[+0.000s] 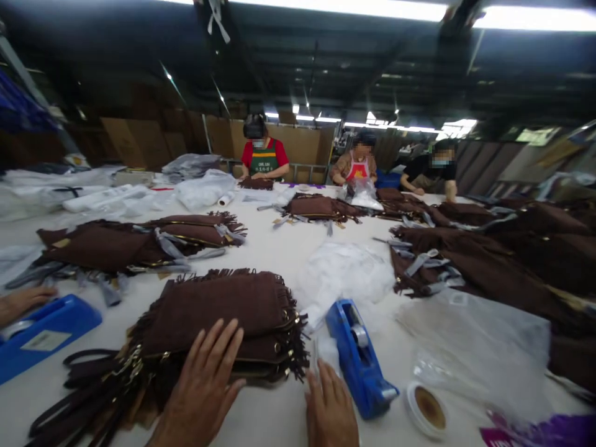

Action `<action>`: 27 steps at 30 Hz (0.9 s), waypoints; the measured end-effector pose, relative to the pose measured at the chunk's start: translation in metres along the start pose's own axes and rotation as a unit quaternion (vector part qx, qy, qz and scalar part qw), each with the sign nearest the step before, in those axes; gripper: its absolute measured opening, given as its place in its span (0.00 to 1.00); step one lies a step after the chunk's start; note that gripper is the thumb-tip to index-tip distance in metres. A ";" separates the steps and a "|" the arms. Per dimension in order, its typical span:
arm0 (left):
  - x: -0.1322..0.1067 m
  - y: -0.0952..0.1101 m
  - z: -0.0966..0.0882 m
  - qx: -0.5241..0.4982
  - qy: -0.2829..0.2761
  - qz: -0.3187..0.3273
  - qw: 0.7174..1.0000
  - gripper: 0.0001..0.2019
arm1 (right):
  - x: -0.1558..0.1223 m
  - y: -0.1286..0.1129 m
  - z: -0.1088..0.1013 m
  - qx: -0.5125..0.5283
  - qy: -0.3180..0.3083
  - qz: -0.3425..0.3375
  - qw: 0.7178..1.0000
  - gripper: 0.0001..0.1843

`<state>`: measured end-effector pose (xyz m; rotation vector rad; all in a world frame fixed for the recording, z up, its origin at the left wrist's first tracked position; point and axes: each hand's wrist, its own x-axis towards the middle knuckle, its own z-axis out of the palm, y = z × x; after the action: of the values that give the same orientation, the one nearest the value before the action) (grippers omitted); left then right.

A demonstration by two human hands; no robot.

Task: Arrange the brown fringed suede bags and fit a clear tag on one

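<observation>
A dark brown fringed bag (pixel 218 304) lies flat on the white table, its straps and gold-coloured clasps trailing to the lower left. My left hand (pixel 202 379) rests on the bag's near side, fingers stretched out, thumb apart. To the right of the bag's fringe, my right hand (pixel 329 403) lies low with fingers extended, close to a small piece of white wrapping (pixel 327 352). I see nothing gripped in either hand. Just right of that hand stands a blue tape dispenser (pixel 361 360), with a roll of tape (pixel 426 406) beside it.
White stuffing (pixel 344 273) and a clear plastic bag (pixel 484 341) lie to the right. More brown bags are stacked at left (pixel 107 245) and right (pixel 465 248). A co-worker's hand (pixel 28 304) is by another blue dispenser (pixel 51 335). Three people sit across the table.
</observation>
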<state>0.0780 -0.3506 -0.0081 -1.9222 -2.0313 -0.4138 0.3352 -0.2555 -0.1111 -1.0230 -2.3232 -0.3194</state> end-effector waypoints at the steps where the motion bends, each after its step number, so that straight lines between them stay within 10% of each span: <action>1: 0.009 0.006 0.002 0.014 -0.012 0.014 1.000 0.37 | -0.003 0.001 -0.002 -0.012 -0.020 0.011 1.000 0.21; 7: 0.036 0.005 0.025 0.024 -0.082 0.028 0.996 0.49 | -0.029 0.022 0.016 -0.023 -0.055 -0.020 0.998 0.19; 27: 0.028 -0.012 0.029 0.093 -0.093 0.058 0.990 0.32 | -0.048 0.053 0.048 0.046 -0.050 -0.051 0.996 0.17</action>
<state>0.0637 -0.3142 -0.0233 -2.0128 -1.9762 -0.0171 0.3808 -0.2277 -0.1785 -0.8972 -2.4616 -0.2015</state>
